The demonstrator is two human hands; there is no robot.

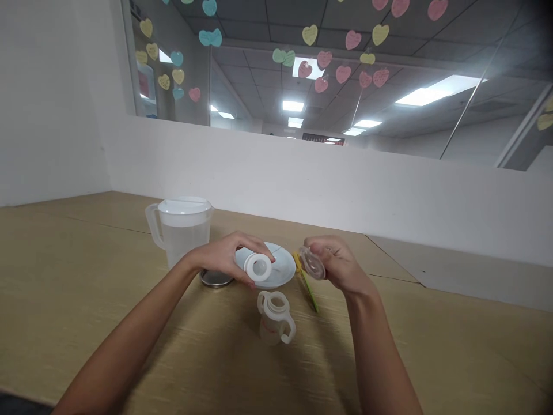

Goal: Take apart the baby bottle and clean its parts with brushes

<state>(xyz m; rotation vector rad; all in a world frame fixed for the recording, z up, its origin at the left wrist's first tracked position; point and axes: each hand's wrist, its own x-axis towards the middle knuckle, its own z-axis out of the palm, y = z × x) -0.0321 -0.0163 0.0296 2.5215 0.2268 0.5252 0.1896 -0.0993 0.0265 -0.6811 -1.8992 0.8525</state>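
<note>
My left hand point(227, 256) is closed around a white screw ring point(258, 268), held over the edge of a pale blue plate point(283, 275). My right hand point(337, 262) pinches a clear silicone teat point(311, 263) just right of the plate. Below both hands a small baby bottle with two white handles point(275, 317) stands open on the wooden table. The two hands are a short gap apart.
A translucent water jug with a white lid point(184, 227) stands behind my left hand. A small metal dish point(215, 279) lies under my left wrist. A green-and-yellow stick-like tool point(307, 285) lies right of the plate. A white wall borders the wooden table point(86, 300) at the back.
</note>
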